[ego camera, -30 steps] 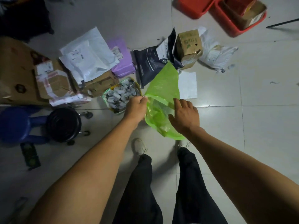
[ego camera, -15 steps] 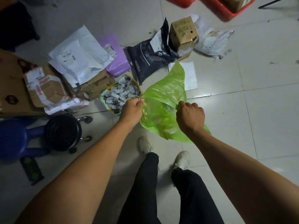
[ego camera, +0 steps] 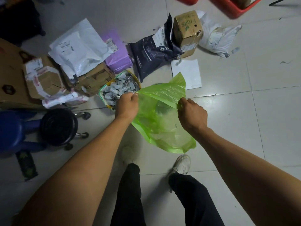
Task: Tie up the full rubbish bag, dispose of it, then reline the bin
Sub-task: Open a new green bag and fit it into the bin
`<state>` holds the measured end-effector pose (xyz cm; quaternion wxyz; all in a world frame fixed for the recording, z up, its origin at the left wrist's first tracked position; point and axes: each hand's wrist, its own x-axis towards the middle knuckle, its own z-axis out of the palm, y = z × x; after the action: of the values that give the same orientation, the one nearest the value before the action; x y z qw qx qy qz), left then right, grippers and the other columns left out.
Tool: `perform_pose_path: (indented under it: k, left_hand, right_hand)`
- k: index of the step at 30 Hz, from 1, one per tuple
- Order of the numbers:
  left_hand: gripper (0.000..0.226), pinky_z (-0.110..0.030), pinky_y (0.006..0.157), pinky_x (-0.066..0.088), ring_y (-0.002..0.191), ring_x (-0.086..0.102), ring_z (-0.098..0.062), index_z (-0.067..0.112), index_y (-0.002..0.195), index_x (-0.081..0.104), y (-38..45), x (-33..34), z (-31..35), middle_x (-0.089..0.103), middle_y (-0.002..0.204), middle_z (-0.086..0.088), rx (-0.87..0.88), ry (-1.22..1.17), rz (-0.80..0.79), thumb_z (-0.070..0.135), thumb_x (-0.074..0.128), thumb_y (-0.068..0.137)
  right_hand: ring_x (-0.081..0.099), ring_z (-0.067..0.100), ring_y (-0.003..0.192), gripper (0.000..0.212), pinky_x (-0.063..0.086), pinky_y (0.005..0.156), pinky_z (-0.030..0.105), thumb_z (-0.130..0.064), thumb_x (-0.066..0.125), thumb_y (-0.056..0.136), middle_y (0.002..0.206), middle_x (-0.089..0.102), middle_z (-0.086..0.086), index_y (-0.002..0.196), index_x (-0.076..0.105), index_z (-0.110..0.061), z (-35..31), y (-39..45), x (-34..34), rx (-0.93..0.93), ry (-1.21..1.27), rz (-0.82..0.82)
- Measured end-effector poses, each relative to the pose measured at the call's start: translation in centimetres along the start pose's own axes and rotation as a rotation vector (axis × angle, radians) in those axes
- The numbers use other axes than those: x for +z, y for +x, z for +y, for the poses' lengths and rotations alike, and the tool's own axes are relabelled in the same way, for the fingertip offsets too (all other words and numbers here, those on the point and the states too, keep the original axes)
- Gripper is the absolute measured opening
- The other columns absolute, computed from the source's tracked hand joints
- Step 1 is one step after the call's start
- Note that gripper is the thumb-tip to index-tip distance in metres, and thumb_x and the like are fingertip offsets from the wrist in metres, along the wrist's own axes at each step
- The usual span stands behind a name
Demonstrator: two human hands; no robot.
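A thin translucent green bag (ego camera: 161, 121) hangs in the air in front of me, above the tiled floor. My left hand (ego camera: 127, 106) pinches its rim at the left. My right hand (ego camera: 190, 114) grips the rim at the right. The mouth is stretched wide between them, and a loose flap stands up at the far side. A small green-lined bin (ego camera: 119, 89) full of grey rubbish sits on the floor just beyond my left hand.
Cardboard boxes (ego camera: 43, 79), white and purple mailers (ego camera: 81, 48), a dark pouch (ego camera: 154, 54) and a "Fruits" carton (ego camera: 187, 29) litter the floor ahead. A blue stool (ego camera: 11, 129) and black castor seat (ego camera: 59, 126) stand left. Red crates (ego camera: 231, 7) are far right. My feet are below the bag.
My hands have moved apart, pulling the green bag's mouth open wider. My right hand went from flat on the bag to a closed grip on its rim.
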<state>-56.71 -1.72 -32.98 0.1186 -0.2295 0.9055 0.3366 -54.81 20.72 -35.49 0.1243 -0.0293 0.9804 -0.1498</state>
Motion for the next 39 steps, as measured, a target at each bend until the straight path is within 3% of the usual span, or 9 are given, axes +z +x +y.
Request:
perform_pose_path:
  k: [6, 11, 13, 17, 21, 27, 32, 36, 39]
  left_hand:
    - [0.047, -0.045, 0.065, 0.043, 0.077, 0.056, -0.047, 0.012, 0.056, 0.031, 0.5, 0.8, -2.2, 0.055, 0.078, -0.032, 0.055, 0.037, 0.01, 0.025, 0.047, 0.098]
    - [0.048, -0.038, 0.056, 0.027, 0.063, 0.045, -0.035, 0.012, 0.055, 0.032, 2.7, 1.9, -4.9, 0.035, 0.055, -0.012, 0.082, 0.083, -0.002, 0.028, 0.048, 0.098]
    - [0.047, -0.038, 0.055, 0.026, 0.06, 0.042, -0.031, 0.01, 0.056, 0.033, 4.0, 2.4, -5.8, 0.035, 0.052, -0.004, 0.107, 0.097, 0.01, 0.028, 0.049, 0.097]
    - [0.039, -0.041, 0.056, 0.035, 0.06, 0.042, -0.031, 0.008, 0.061, 0.042, 6.9, 3.6, -7.1, 0.036, 0.053, -0.003, 0.161, 0.078, 0.095, 0.024, 0.049, 0.095]
    - [0.039, -0.041, 0.056, 0.031, 0.06, 0.039, -0.029, 0.007, 0.06, 0.04, 9.8, 4.8, -7.7, 0.034, 0.051, 0.0, 0.224, 0.039, 0.168, 0.022, 0.05, 0.094]
    - [0.044, -0.038, 0.058, 0.031, 0.067, 0.055, -0.042, 0.007, 0.06, 0.047, 13.3, 7.9, -8.1, 0.037, 0.052, -0.006, 0.292, 0.007, 0.186, 0.03, 0.053, 0.096]
    - [0.05, -0.032, 0.057, 0.023, 0.059, 0.043, -0.031, 0.01, 0.055, 0.037, 16.1, 11.4, -9.3, 0.036, 0.049, 0.001, 0.324, 0.053, 0.231, 0.033, 0.052, 0.097]
    - [0.047, -0.033, 0.053, 0.028, 0.057, 0.046, -0.033, 0.009, 0.059, 0.045, 18.5, 13.8, -10.6, 0.041, 0.051, -0.001, 0.361, 0.06, 0.26, 0.037, 0.051, 0.096]
    - [0.047, -0.028, 0.047, 0.023, 0.048, 0.043, -0.021, 0.011, 0.055, 0.044, 20.1, 15.2, -11.6, 0.042, 0.049, 0.0, 0.406, 0.068, 0.284, 0.037, 0.054, 0.093]
  right_hand:
    - [0.051, 0.035, 0.067, 0.016, 0.035, 0.058, 0.033, -0.02, 0.044, 0.092, 0.088, 0.063, 0.007, 0.101, 0.056, -0.017, -0.5, -0.1, 2.5, 0.046, 0.031, 0.014]
    - [0.059, 0.039, 0.075, 0.017, 0.038, 0.059, 0.034, -0.021, 0.046, 0.093, 0.092, 0.064, 0.008, 0.103, 0.059, -0.018, -0.8, 1.5, 5.0, 0.064, 0.019, 0.055]
    - [0.061, 0.039, 0.077, 0.018, 0.037, 0.059, 0.034, -0.022, 0.047, 0.093, 0.094, 0.064, 0.008, 0.104, 0.06, -0.018, -0.8, 2.4, 6.1, 0.061, 0.015, 0.079]
    - [0.061, 0.039, 0.08, 0.019, 0.038, 0.06, 0.034, -0.024, 0.047, 0.093, 0.098, 0.063, 0.007, 0.107, 0.06, -0.021, -0.5, 4.3, 8.4, 0.051, 0.038, 0.127]
    - [0.06, 0.038, 0.076, 0.017, 0.04, 0.06, 0.035, -0.024, 0.044, 0.096, 0.096, 0.062, 0.007, 0.104, 0.059, -0.019, 0.5, 6.5, 9.6, 0.03, -0.011, 0.207]
    - [0.059, 0.04, 0.078, 0.017, 0.036, 0.06, 0.035, -0.024, 0.045, 0.096, 0.095, 0.061, 0.01, 0.1, 0.059, -0.016, 1.7, 9.9, 11.7, 0.016, -0.042, 0.266]
    - [0.059, 0.039, 0.08, 0.015, 0.037, 0.059, 0.034, -0.023, 0.047, 0.095, 0.095, 0.062, 0.01, 0.098, 0.061, -0.016, 2.8, 12.7, 15.0, -0.013, -0.06, 0.294]
    - [0.058, 0.039, 0.077, 0.016, 0.037, 0.057, 0.034, -0.021, 0.048, 0.095, 0.091, 0.062, 0.012, 0.09, 0.06, -0.013, 4.1, 14.9, 17.6, -0.059, -0.102, 0.35]
    - [0.06, 0.041, 0.079, 0.017, 0.042, 0.058, 0.036, -0.023, 0.047, 0.095, 0.092, 0.063, 0.011, 0.093, 0.061, -0.014, 5.0, 16.2, 19.3, -0.069, -0.13, 0.406]
